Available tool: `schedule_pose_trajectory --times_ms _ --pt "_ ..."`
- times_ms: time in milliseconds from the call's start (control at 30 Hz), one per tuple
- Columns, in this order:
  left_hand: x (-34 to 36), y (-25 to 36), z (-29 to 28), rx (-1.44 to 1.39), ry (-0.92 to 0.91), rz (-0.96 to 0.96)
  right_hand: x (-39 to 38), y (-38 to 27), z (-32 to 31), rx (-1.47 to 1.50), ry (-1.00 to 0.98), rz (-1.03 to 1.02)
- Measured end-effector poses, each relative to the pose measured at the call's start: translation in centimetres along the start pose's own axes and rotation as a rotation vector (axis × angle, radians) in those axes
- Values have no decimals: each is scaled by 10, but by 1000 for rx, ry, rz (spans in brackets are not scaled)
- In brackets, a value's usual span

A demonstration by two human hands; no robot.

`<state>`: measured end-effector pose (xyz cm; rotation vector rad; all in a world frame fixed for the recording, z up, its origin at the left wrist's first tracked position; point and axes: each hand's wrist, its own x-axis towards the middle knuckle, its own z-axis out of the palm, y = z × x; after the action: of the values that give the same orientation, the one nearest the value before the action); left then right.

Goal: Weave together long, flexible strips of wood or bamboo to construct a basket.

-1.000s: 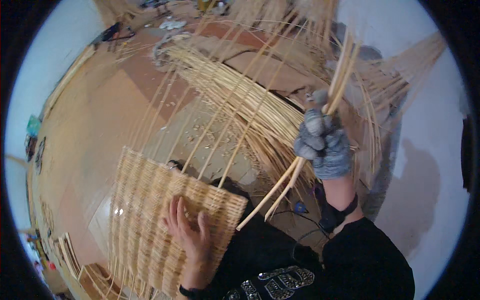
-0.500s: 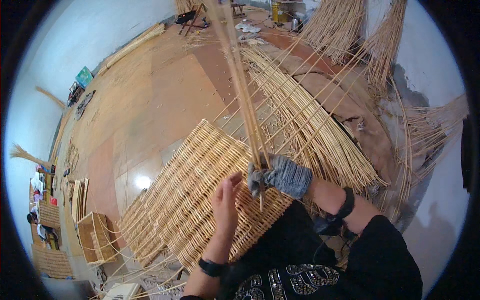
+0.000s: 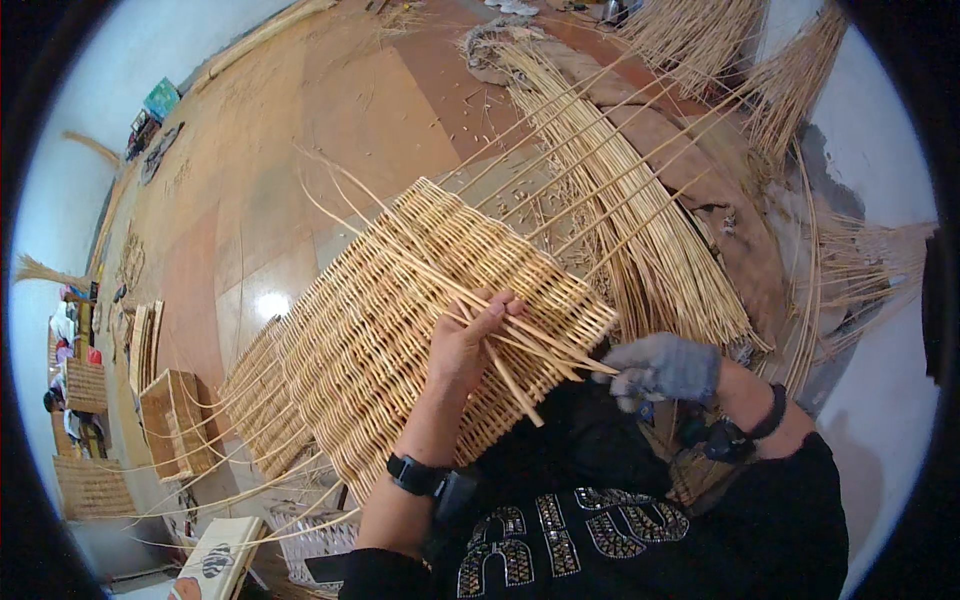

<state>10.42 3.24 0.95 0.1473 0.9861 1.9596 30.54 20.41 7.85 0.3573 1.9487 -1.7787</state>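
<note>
The panel (image 3: 385, 350) is pale tan wicker, closely woven, with faint darker bands and one neat straight edge. It slants in front of the person's lap; long stakes (image 3: 640, 232) run out from its far edge. Slim, smooth, yellowish rods (image 3: 425, 268) lie across its face, their thin tips bending past its left edge, their thick ends splayed toward its right corner.

The left hand hides the rods' middle, and its forearm covers some of the panel's near part. The right hand's fingers are blurred.

The left forearm reaches up over the panel; the bare left hand (image 3: 470, 340) has its fingers curled around the rods, thumb toward the right corner. The gloved right hand (image 3: 665, 370) is just beyond that corner, knuckles bent, by the thick ends; whether its fingers grip them, I cannot tell.
</note>
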Motion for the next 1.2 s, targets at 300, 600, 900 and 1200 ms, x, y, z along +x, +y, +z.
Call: schedule_pose_trajectory --times_ms 300,600,900,1200 --pt "-10 -19 12 135 2 39 -124 152 -153 -1098 1339 637" --pt "-11 -24 12 249 8 -32 13 28 -1 -567 580 -371" --pt "-7 -35 30 949 393 459 0 24 -53 -38 1338 -500" --pt "4 -53 59 1923 134 412 45 65 -84 516 745 -387"
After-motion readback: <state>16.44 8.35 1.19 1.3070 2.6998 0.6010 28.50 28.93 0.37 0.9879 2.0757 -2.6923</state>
